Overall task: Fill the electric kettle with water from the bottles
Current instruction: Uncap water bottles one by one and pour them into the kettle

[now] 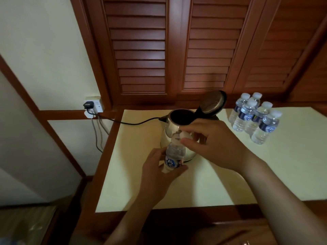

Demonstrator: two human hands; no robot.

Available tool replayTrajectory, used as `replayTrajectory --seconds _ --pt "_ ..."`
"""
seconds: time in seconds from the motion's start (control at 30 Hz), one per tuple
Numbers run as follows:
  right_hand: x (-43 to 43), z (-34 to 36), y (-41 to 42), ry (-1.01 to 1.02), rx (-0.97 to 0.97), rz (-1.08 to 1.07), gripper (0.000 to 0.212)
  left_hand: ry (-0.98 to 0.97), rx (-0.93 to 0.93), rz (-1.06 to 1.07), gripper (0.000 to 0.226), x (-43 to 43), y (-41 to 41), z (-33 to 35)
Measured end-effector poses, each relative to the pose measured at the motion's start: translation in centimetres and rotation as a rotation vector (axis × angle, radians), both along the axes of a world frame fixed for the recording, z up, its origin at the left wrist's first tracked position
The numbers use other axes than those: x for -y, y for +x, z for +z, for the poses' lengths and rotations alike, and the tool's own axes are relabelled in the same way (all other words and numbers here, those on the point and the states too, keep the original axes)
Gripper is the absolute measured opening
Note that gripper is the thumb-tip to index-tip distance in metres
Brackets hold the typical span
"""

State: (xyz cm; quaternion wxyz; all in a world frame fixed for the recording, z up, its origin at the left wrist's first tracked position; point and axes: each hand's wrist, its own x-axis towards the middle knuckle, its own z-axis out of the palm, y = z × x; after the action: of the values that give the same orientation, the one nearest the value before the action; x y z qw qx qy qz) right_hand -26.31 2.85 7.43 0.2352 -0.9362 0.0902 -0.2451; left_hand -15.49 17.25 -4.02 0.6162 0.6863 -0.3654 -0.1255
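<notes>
Small clear plastic water bottle w/ blue-white label sits in L hand, fingers and thumb wrapped round its lower body. It's held above the cream tabletop, just in front of the kettle, neck tilted away. R hand pinches white cap at the neck btwn thumb & fingertips; blur hides whether cap is on or off. Behind: shiny steel electric kettle on table, lid flipped up, mouth open. Black cord runs left to wall socket. Far right, five capped clear bottles stand clustered.

Bare tabletop between kettle and bottle cluster; raised lid beside the kettle's mouth.
</notes>
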Motion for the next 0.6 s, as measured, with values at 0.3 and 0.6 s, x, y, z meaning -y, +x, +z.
replayTrajectory --seconds 0.3,0.6 --pt "3.3 -8.8 -5.4 0.182 -0.089 -0.163 0.015 -0.039 -0.082 0.093 0.053 -0.3 -0.3 0.9" --pt "6.9 -17.9 -4.9 0.023 -0.164 -0.348 0.028 -0.113 -0.135 0.153 0.050 0.1 -1.0 1.8"
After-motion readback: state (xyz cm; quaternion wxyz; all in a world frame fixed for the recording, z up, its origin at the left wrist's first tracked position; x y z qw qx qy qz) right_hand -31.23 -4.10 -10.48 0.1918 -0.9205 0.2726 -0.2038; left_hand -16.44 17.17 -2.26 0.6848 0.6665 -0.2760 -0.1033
